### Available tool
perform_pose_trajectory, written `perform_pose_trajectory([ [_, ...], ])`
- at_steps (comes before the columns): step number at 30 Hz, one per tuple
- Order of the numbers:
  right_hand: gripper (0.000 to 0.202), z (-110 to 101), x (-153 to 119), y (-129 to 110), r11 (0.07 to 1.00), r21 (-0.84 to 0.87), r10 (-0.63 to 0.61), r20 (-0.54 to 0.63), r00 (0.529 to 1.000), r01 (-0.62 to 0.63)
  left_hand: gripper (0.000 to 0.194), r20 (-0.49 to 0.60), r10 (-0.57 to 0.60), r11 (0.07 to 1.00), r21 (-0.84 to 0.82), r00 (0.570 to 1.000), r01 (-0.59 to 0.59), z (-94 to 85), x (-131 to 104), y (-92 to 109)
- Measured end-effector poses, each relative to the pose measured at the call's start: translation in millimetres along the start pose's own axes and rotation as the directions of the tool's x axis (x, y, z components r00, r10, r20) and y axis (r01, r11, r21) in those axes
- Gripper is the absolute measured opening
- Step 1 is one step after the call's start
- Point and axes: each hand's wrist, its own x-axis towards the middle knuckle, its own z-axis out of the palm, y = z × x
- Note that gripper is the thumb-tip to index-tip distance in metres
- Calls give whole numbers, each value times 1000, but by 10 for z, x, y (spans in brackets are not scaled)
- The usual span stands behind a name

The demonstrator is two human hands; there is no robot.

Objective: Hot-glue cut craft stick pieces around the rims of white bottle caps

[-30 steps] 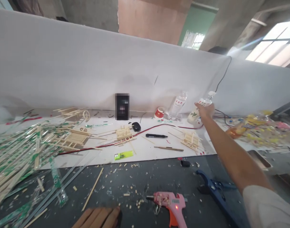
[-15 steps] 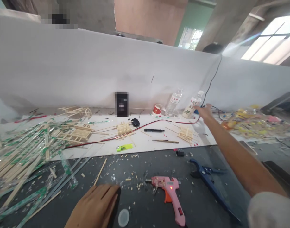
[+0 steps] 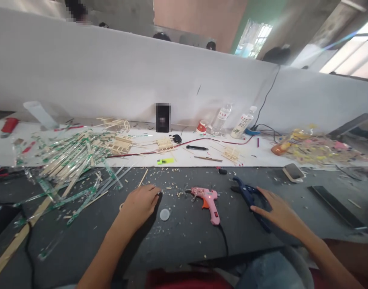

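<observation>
The left hand (image 3: pixel 139 204) rests palm down on the dark tabletop (image 3: pixel 184 245), fingers close together; whether they pinch anything cannot be told. A thin wooden stick (image 3: pixel 143 177) extends beyond its knuckles, and a translucent disc (image 3: pixel 164 214) lies just to its right. The right hand (image 3: pixel 277 208) is spread, thumb and fingers apart over the handles of the blue tool (image 3: pixel 244 192); the tool's head points away from the grip. The pink glue gun (image 3: pixel 213 204) lies between both hands, touching neither.
</observation>
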Motion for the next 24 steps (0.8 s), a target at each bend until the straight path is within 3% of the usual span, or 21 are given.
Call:
perform_pose_trajectory([
  [5, 88, -32, -79, -167, 988, -135, 77, 20, 997, -73, 29, -13, -1, 1000, -6, 1000, 1, 77, 88, 97],
  [13, 55, -72, -218, -609, 933, -301, 197, -27, 980, -196, 30, 31, 10, 1000, 12, 999, -11, 157, 458, 135],
  [20, 52, 5, -298, -602, 937, -294, 174, -79, 981, -190, 32, 72, -20, 998, 62, 997, 15, 215, 536, 146],
  [24, 61, 64, -272, -564, 954, -256, 124, -143, 982, -158, 32, 86, -37, 994, 103, 996, 28, 212, 539, 144],
])
